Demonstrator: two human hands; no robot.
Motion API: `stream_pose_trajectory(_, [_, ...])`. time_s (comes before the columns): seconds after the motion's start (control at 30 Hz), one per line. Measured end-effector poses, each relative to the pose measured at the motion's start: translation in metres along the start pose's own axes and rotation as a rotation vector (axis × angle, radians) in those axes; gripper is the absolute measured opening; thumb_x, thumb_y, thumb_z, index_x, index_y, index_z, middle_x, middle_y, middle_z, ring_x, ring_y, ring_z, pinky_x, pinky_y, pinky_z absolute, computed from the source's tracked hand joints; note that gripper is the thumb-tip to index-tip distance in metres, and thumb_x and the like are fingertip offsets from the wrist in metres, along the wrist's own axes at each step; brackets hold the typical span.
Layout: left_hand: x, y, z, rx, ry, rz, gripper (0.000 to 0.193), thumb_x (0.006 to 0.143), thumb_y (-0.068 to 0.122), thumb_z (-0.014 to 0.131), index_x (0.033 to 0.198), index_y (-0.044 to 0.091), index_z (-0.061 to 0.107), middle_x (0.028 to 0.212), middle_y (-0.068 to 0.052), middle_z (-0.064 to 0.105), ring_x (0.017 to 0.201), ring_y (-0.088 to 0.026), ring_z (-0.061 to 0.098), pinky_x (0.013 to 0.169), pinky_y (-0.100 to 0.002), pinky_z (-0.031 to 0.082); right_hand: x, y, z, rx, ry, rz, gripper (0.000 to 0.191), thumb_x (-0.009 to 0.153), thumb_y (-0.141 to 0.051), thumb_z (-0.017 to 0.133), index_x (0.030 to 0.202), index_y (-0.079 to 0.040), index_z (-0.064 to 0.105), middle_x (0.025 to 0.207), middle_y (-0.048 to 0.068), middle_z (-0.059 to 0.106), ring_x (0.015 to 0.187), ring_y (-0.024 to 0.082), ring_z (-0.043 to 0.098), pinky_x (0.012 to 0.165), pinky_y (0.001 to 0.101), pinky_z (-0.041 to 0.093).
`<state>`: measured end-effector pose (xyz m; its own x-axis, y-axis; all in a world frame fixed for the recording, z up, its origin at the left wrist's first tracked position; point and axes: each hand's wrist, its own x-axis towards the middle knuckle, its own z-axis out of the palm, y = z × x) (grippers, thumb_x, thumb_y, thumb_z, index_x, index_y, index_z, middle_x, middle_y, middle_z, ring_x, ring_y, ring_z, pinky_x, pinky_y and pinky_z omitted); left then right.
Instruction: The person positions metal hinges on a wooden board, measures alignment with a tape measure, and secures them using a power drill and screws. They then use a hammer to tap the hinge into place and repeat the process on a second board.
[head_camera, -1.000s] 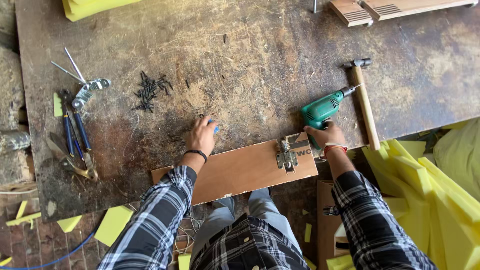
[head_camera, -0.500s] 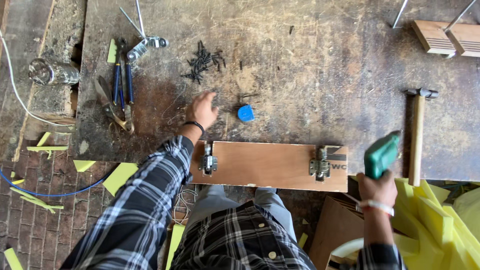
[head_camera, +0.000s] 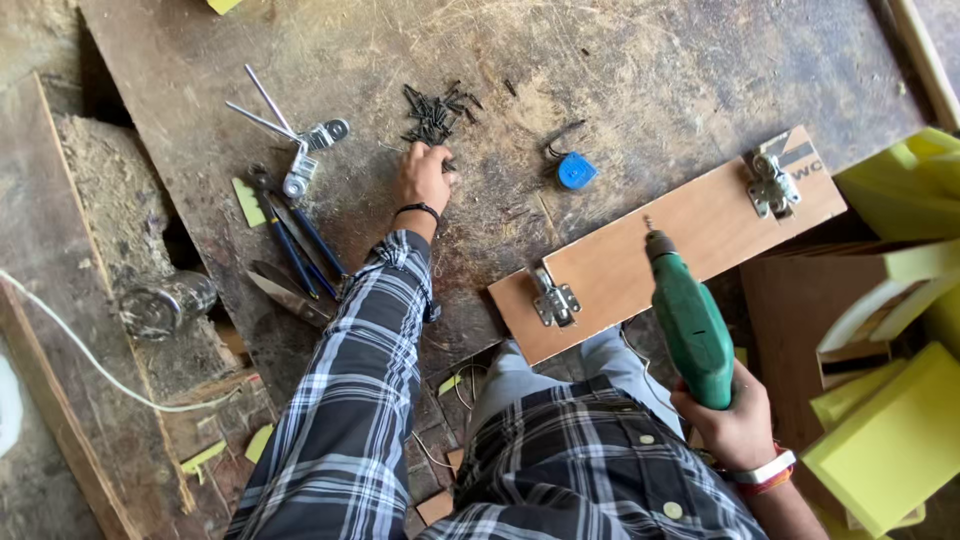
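Black screws (head_camera: 437, 110) lie in a loose heap on the worn workbench (head_camera: 700, 70), and the left hand (head_camera: 424, 176) rests at the heap's near edge, fingers curled on it, though I cannot tell whether any screw is pinched. The right hand (head_camera: 738, 428) is wrapped tight around a green drill (head_camera: 690, 320), raised over a wooden board (head_camera: 660, 245) bearing two metal hinges (head_camera: 555, 297). The board overhangs the bench edge unclamped, so it could tip or slide, and the drill's bit could mark it.
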<state>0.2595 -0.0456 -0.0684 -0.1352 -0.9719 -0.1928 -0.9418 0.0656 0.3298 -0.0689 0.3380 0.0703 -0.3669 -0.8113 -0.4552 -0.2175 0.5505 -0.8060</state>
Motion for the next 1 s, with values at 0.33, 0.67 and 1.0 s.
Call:
stream_pose_trajectory(0.33, [-0.034, -0.018, 0.005, 0.082, -0.025, 0.208, 0.009, 0.096, 0.008, 0.067, 0.102, 0.004, 0.073, 0.118, -0.013, 0.065, 0.088, -0.025, 0.07, 0.078, -0.038, 0.06, -0.042, -0.02, 0.05, -0.217, -0.099, -0.089, 0.056, 0.063, -0.005, 0.081, 0.117, 0.0, 0.065, 0.091, 0.011, 0.075, 0.083, 0.017, 0.07, 0.077, 0.0337, 0.056])
stream_pose_trajectory(0.67, [-0.074, -0.029, 0.024, -0.314, 0.194, 0.086, 0.014, 0.076, 0.015, 0.086, 0.089, 0.015, 0.081, 0.106, -0.007, 0.074, 0.093, -0.027, 0.071, 0.083, -0.041, 0.06, -0.038, -0.039, 0.069, -0.32, -0.137, -0.122, 0.052, 0.071, -0.01, 0.081, 0.12, -0.001, 0.067, 0.092, 0.016, 0.076, 0.082, 0.019, 0.074, 0.079, 0.035, 0.057])
stream_pose_trajectory(1.0, [-0.125, -0.004, 0.014, -1.242, -0.112, -0.584, 0.047, 0.086, -0.011, 0.058, 0.121, 0.021, 0.06, 0.097, -0.005, 0.07, 0.086, -0.017, 0.073, 0.077, -0.029, 0.066, -0.023, -0.06, 0.077, -0.28, -0.211, -0.219, 0.048, 0.069, -0.007, 0.077, 0.115, -0.002, 0.067, 0.086, 0.013, 0.076, 0.078, 0.017, 0.071, 0.074, 0.0332, 0.057])
